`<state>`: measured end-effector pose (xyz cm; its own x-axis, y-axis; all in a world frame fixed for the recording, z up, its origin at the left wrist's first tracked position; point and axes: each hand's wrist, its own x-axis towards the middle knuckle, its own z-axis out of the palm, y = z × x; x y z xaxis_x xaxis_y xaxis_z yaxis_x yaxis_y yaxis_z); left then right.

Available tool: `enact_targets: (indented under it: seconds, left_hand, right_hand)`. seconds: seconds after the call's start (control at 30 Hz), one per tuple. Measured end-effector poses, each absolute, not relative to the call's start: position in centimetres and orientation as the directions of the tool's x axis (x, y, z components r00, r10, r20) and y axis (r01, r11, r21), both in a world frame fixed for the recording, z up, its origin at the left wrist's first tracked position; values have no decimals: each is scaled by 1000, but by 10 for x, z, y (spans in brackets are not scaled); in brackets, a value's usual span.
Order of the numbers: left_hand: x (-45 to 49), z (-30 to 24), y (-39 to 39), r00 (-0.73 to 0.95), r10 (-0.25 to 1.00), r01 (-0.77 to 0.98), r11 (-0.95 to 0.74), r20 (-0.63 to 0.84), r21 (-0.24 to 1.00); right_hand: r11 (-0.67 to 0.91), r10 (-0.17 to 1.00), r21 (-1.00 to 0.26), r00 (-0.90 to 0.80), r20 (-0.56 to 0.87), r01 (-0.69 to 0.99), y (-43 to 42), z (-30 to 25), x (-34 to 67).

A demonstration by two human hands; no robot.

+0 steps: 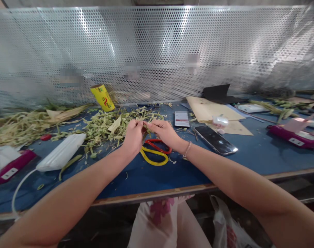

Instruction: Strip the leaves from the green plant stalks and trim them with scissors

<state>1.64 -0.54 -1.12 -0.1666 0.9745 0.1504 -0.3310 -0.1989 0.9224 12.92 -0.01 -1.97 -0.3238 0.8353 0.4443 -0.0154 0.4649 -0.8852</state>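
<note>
Two hands (133, 137) (162, 131) together, one red handle (169, 151), one yellow handle (157, 164)

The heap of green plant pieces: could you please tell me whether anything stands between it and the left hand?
Nothing visible does: the heap lies beside and beyond the left hand, while the yellow handle is on the near side.

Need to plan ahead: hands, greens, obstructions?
Left hand, right hand: fingertips close together, anything held unclear. Pale green plant pile alongside. Red and yellow looped handles just below.
</note>
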Motion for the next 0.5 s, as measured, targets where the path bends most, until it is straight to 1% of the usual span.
enact_targets:
  seconds: [0.1, 0.2, 0.3, 0.5]
  left_hand:
    - [15, -9, -6, -150, 977, -361, -198, 153, 911]
    - [14, -9, -5, -95, 983, -412, -182, 156, 893]
    - [12, -9, -4, -38, 990, -454, -139, 137, 880]
    - [11, -6, -4, 9, 997, -509, -62, 77, 859]
  right_hand:
    - [237, 883, -949, -363, 299, -206, 1, -21, 129]
    - [57, 897, -952, -404, 180, -300, 2, -20, 130]
    - [2, 894, -943, -422, 150, -332, 4, -19, 132]
    - [4, 884, -953, -445, 145, -303, 5, -18, 136]
